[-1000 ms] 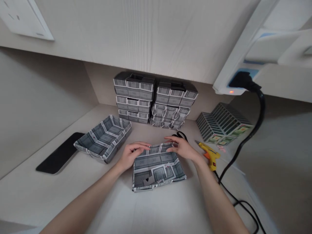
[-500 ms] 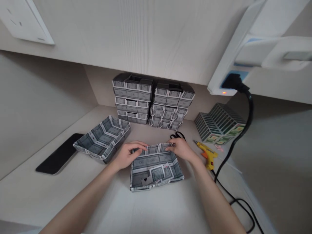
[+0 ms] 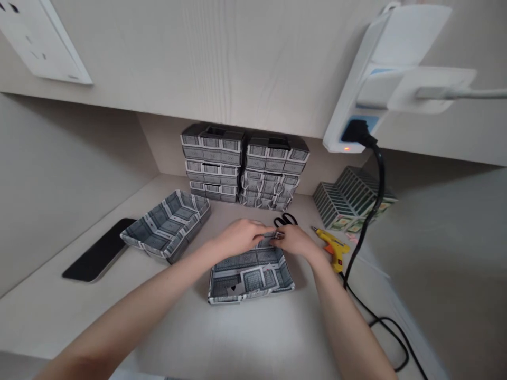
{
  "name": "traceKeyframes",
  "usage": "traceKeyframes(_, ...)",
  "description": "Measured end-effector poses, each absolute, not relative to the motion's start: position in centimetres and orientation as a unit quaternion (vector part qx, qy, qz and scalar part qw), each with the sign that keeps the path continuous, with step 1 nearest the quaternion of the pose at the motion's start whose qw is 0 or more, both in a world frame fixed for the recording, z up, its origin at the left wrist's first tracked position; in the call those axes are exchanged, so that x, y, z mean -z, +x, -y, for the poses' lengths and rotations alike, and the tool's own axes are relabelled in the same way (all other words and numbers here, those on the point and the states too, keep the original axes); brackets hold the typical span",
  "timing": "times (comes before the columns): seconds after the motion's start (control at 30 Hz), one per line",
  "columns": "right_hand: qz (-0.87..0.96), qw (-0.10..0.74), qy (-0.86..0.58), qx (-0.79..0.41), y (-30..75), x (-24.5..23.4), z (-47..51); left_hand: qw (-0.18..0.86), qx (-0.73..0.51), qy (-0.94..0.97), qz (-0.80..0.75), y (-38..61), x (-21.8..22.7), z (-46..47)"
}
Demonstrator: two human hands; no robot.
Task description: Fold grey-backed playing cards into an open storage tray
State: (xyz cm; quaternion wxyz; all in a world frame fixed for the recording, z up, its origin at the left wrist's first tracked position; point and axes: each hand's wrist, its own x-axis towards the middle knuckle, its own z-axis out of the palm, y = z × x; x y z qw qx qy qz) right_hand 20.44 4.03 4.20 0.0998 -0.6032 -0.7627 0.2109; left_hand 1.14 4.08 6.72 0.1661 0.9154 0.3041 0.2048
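Tray (image 3: 246,259): on the table (image 3: 245,338), directly in front of the person, open side up, under both hands. Walls and floor appear to be built of joined playing cards. A few loose cards (image 3: 259,278) lie inside, towards the near wall.

Hands: right hand (image 3: 292,240) at the far wall near its right end, thumb to the inside, apparently pinching the rim. Left hand (image 3: 240,237) reaches over the far wall, fingertips close beside the right hand's; whether it grips or only touches cannot be told, as its fingertips are partly hidden.

Handling (judged): very light, so apt to slide if pushed. Panels thin and springy, probably stiffer at the folded rim and corners than mid-wall. Card faces likely smooth, somewhat slippery. Seams are the weak points; a hard squeeze could crease a wall or part a joint.

Hold (judged): pinch a wall lightly between thumb inside and fingers outside, near a corner; for lifting, support opposite walls from below. Tilting would let the loose cards slide.
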Motion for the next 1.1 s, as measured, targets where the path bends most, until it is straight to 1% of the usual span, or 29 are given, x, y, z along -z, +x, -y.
traceKeyframes(0.1, 0.735, 0.083, -0.607, -0.291, 20.6, -4.3, -4.0, 0.160, -0.199, 0.921, -0.294, 1.9, -6.1, -4.2)
traceKeyframes(0.17, 0.727, 0.085, -0.606, -0.311, 20.5, -4.2, -4.0, 0.159, -0.199, 0.919, -0.301, 1.9, -5.8, -4.3)
traceKeyframes(0.37, 0.762, 0.099, -0.594, -0.238, 20.3, -4.1, -4.2, 0.175, -0.222, 0.906, -0.314, 1.8, -5.3, -4.4)
traceKeyframes(0.53, 0.770, 0.114, -0.587, -0.225, 20.0, -4.4, -4.2, 0.157, -0.209, 0.908, -0.326, 2.0, -5.3, -4.3)
traceKeyframes(0.6, 0.759, 0.118, -0.589, -0.252, 20.2, -4.6, -4.1, 0.156, -0.209, 0.908, -0.328, 2.1, -5.3, -4.2)
traceKeyframes(0.7, 0.717, 0.129, -0.591, -0.345, 20.9, -5.0, -3.9, 0.163, -0.218, 0.904, -0.330, 2.1, -5.3, -4.3)
traceKeyframes(0.77, 0.700, 0.151, -0.581, -0.387, 21.4, -5.2, -3.8, 0.169, -0.225, 0.902, -0.329, 2.0, -5.2, -4.3)
traceKeyframes(0.87, 0.721, 0.186, -0.555, -0.370, 22.0, -5.2, -3.7, 0.172, -0.235, 0.900, -0.325, 1.9, -5.0, -4.3)
traceKeyframes(1.0, 0.744, 0.193, -0.551, -0.326, 22.0, -5.1, -3.7, 0.156, -0.218, 0.906, -0.327, 1.9, -5.0, -4.3)
traceKeyframes(1.1, 0.737, 0.197, -0.547, -0.346, 22.0, -5.1, -3.7, 0.142, -0.195, 0.914, -0.327, 2.0, -5.3, -4.1)
